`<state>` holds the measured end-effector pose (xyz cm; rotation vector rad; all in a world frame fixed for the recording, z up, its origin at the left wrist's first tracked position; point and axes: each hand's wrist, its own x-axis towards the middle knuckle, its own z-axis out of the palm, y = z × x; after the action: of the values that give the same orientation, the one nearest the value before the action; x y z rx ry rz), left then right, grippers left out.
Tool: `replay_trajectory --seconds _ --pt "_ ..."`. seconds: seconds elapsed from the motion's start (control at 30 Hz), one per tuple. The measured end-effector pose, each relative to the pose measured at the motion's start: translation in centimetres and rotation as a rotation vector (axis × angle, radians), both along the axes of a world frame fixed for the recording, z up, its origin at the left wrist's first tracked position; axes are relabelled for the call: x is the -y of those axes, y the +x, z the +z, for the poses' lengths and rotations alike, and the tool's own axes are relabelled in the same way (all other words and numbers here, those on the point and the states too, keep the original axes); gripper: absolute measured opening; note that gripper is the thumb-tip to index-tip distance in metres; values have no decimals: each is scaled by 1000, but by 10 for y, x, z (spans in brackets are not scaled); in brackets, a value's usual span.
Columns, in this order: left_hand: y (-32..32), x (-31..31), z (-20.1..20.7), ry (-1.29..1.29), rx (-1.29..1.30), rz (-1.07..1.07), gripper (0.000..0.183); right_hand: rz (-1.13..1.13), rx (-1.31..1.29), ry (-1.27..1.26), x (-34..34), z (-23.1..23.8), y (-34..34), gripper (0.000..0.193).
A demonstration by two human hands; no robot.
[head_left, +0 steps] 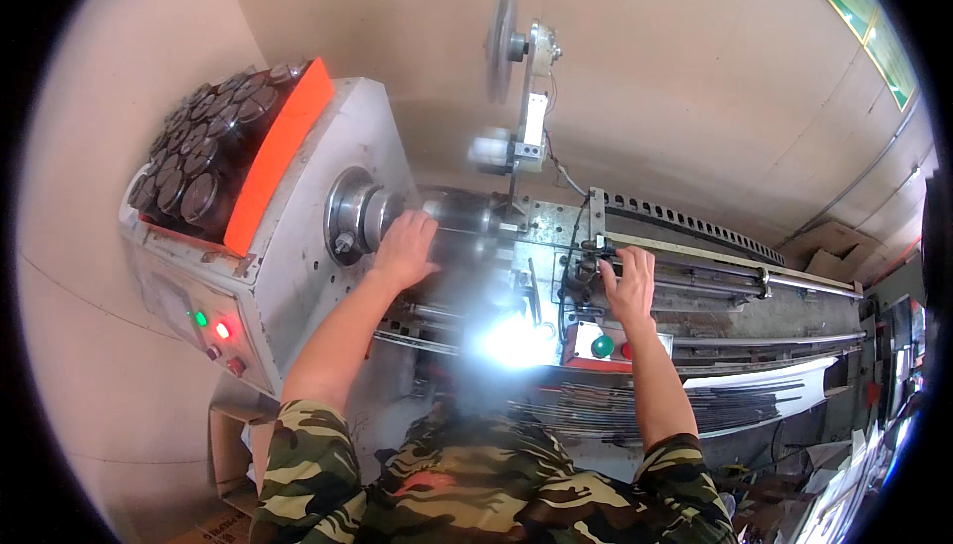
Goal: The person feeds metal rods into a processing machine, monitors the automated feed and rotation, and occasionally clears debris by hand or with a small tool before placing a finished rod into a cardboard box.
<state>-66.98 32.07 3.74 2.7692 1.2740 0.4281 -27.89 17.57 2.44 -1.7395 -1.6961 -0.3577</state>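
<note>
My left hand point(405, 249) rests by the round steel chuck point(377, 216) on the grey machine head, its thumb apart from the fingers. A thin dark rod point(516, 238) runs from near those fingertips across to the carriage on the right. At the rod's other end, my right hand point(630, 281) has its fingers bent at a small dark clamp point(599, 246); what lies between them is hidden. Bright glare point(514, 340) and haze blur the parts between my arms.
An orange-edged tray of round dark parts point(204, 147) tops the machine head point(288, 206). Green and red buttons point(602, 346) sit below my right hand. Many thin rods point(675, 407) lie along the near side. A blurred wheel point(502, 46) stands on the upright post. Cardboard point(233, 455) is lower left.
</note>
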Motion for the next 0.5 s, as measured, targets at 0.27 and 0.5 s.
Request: replay_trajectory --seconds 0.27,0.5 --pt "2 -1 -1 2 5 -6 69 -2 -16 -11 0 1 5 28" --pt "1 -6 -8 16 -41 1 67 -28 -44 -35 -4 -5 4 25"
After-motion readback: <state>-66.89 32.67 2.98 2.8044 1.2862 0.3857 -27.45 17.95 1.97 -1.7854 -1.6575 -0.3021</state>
